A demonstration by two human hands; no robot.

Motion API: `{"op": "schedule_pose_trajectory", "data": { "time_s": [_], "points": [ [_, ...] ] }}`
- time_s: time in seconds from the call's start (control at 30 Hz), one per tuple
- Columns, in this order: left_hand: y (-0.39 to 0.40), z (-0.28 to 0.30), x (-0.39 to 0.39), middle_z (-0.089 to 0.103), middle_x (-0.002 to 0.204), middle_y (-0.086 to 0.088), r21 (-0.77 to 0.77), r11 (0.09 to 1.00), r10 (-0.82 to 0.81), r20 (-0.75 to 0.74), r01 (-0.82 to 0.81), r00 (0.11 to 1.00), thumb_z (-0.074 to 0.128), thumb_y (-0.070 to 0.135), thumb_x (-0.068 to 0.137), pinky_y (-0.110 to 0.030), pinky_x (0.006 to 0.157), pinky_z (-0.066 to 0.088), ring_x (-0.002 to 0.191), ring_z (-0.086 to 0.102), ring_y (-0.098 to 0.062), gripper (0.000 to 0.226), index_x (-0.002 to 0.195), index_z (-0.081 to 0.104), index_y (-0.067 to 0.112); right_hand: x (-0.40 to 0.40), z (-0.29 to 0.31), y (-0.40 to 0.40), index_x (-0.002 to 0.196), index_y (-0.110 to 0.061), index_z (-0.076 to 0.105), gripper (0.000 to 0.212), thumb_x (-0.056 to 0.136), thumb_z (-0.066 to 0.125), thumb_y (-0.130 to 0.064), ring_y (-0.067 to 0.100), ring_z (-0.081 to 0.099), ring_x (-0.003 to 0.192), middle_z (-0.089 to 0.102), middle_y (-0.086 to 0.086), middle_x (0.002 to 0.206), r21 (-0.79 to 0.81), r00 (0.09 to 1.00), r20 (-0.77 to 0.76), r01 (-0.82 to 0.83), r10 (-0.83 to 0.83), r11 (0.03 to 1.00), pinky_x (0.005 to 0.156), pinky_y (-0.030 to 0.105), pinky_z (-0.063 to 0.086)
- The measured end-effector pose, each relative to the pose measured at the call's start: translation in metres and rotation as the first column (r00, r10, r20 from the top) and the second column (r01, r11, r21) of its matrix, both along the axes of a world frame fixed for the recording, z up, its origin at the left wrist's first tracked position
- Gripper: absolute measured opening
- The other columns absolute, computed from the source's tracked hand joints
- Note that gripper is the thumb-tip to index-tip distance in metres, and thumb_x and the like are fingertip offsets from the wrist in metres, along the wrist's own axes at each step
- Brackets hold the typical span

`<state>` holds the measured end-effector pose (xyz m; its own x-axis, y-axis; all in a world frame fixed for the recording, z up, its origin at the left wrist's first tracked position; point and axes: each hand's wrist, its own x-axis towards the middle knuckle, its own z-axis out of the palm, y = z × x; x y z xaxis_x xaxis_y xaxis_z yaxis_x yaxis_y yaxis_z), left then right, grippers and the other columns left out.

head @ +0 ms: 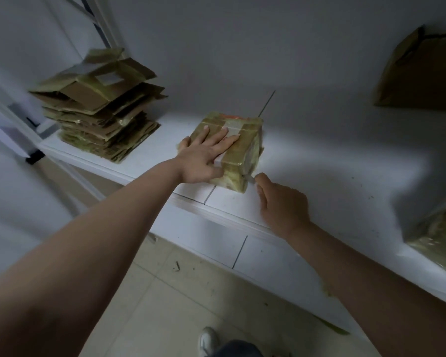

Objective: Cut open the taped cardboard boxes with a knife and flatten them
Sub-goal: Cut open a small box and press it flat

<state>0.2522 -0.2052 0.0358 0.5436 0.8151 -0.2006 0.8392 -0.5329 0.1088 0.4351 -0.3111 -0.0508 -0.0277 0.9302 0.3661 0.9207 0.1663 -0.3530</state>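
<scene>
Two bare hands work at one small taped cardboard box (232, 148) that sits near the front edge of the white counter (332, 176). Its top and sides are wrapped in glossy tape, with a pale strip running across the lid. The left hand (206, 155) lies flat on top of the box, fingers spread and straight, thumb down by the near left corner, pressing it in place. The right hand (281, 204) sits just beside the box's near right corner, its grip curled around a knife (250, 179) (only a short pale bit of blade shows past the thumb, touching or almost touching the corner; the handle is hidden in the fist). Farther left on the counter stands a stack of flattened boxes (101, 109), well apart from the one in hand. Another brown box (420, 73) is at the far right, and a taped one (438, 233) pokes in at the right edge. Below, a shoe (208, 340) rests on the tiled floor (165, 292).
</scene>
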Motion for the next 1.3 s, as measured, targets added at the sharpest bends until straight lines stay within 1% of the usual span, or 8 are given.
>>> {"op": "schedule_pose_trajectory", "data": {
  "time_s": [0.17,0.3,0.43,0.57,0.73,0.93,1.1,1.3],
  "points": [
    [-0.004,0.006,0.002,-0.01,0.161,0.013,-0.023,1.0,0.0,-0.031,-0.001,1.0,0.039,0.048,0.067,-0.057,0.114,-0.001,0.148,-0.015,-0.025,0.093,0.149,-0.003,0.048,-0.003,0.002,-0.007,0.13,-0.022,0.045,0.041,0.09,0.045,-0.013,0.034,0.064,0.074,0.066,0.008,0.088,-0.115,0.987,0.149,-0.035,0.052,0.993,0.056,0.03,0.032],
    [-0.009,0.009,0.003,-0.011,0.161,0.012,-0.025,0.999,0.039,-0.026,-0.039,0.999,0.043,0.047,0.071,-0.057,0.114,0.001,0.148,-0.014,-0.026,0.091,0.149,-0.004,0.048,-0.004,0.003,-0.014,0.117,-0.018,0.052,0.03,0.088,0.046,-0.01,0.032,0.063,0.066,0.065,0.007,0.082,-0.062,0.981,0.192,-0.007,0.019,0.998,0.052,0.029,0.034],
    [-0.018,0.008,0.011,-0.005,0.163,0.006,0.049,0.992,0.117,-0.019,-0.116,0.993,0.056,0.037,0.092,-0.056,0.115,0.01,0.149,-0.005,-0.029,0.085,0.153,-0.004,0.037,0.002,0.006,-0.02,0.109,-0.02,0.046,0.018,0.099,0.033,-0.027,0.027,0.065,0.078,0.067,0.0,0.092,-0.048,0.979,0.074,0.195,-0.191,0.98,0.056,0.027,0.034],
    [-0.025,0.013,0.012,0.027,0.156,-0.005,0.177,0.973,0.123,0.131,-0.145,0.984,0.063,0.039,0.089,-0.046,0.106,0.037,0.136,0.037,-0.03,0.073,0.15,0.025,0.022,0.003,0.009,-0.02,0.124,-0.017,0.053,0.035,0.093,0.049,-0.032,0.031,0.061,0.092,0.068,0.008,0.099,0.013,0.954,-0.072,0.292,-0.29,0.956,0.07,0.033,0.044],
    [-0.02,0.028,-0.022,0.025,0.157,-0.008,0.171,0.985,-0.018,0.083,0.004,0.996,0.063,0.041,0.09,-0.044,0.116,0.023,0.145,0.02,-0.029,0.075,0.152,0.026,0.022,0.005,0.006,-0.017,0.105,-0.015,0.064,0.021,0.087,0.06,-0.024,0.034,0.058,0.081,0.065,0.014,0.087,0.023,0.951,-0.104,0.295,-0.291,0.955,0.064,0.033,0.041],
    [-0.015,0.0,-0.027,0.022,0.159,-0.012,0.287,0.955,-0.056,-0.064,0.072,0.996,0.042,0.038,0.101,-0.043,0.108,0.038,0.146,0.02,-0.028,0.061,0.153,0.019,0.017,0.0,0.0,-0.009,0.09,-0.01,0.066,0.013,0.09,0.055,-0.017,0.029,0.061,0.063,0.064,0.008,0.074,0.163,0.997,-0.029,0.076,-0.072,0.984,0.049,0.032,0.047],
    [-0.011,-0.014,-0.019,0.034,0.154,-0.009,0.435,0.898,-0.03,-0.086,0.065,0.996,0.035,0.038,0.103,-0.039,0.096,0.045,0.142,0.033,-0.028,0.054,0.151,0.027,0.016,-0.016,0.015,0.003,0.109,-0.017,0.067,0.03,0.086,0.047,-0.018,0.023,0.064,0.078,0.067,0.002,0.104,0.294,0.991,0.087,-0.126,0.104,0.948,0.049,0.032,0.054],
    [-0.007,-0.006,-0.029,0.032,0.156,-0.007,0.389,0.916,-0.089,-0.035,0.096,0.995,0.034,0.044,0.102,-0.039,0.1,0.044,0.142,0.031,-0.023,0.055,0.152,0.026,0.021,-0.036,0.025,0.021,0.132,-0.025,0.05,0.04,0.092,0.053,-0.023,0.026,0.062,0.09,0.05,-0.002,0.128,0.002,0.976,0.181,-0.124,0.121,0.992,0.063,0.033,0.05]
  ]
}}
